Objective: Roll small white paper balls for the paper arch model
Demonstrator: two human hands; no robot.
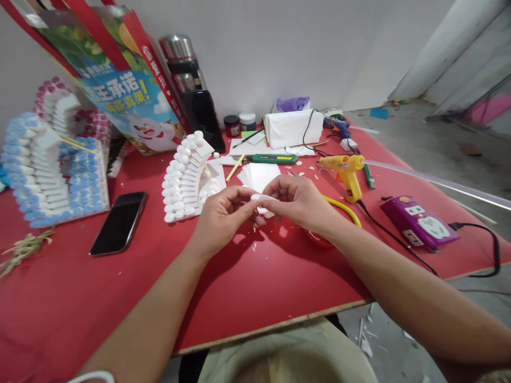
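Above the red table (255, 287), both my hands meet at a small white piece (261, 197), whose exact kind I cannot make out. My left hand (223, 213) pinches its left end between thumb and forefinger. The right end is held the same way by my right hand (299, 202). Just beyond the fingers lies a fanned stack of white cards (261, 173). To the left stands a curved white model (181, 181) of stepped slabs edged with rounded white pads. Scissors with yellow and red handles (347, 208) lie partly hidden under my right wrist.
A yellow glue gun (345, 173), its cord, and a purple power socket (419, 222) sit on the right. A green utility knife (265, 159) lies behind the cards. Leftward are a phone (118, 223), a blue-and-white model (51, 175), a printed bag (131, 101) and a steel flask (178, 50).
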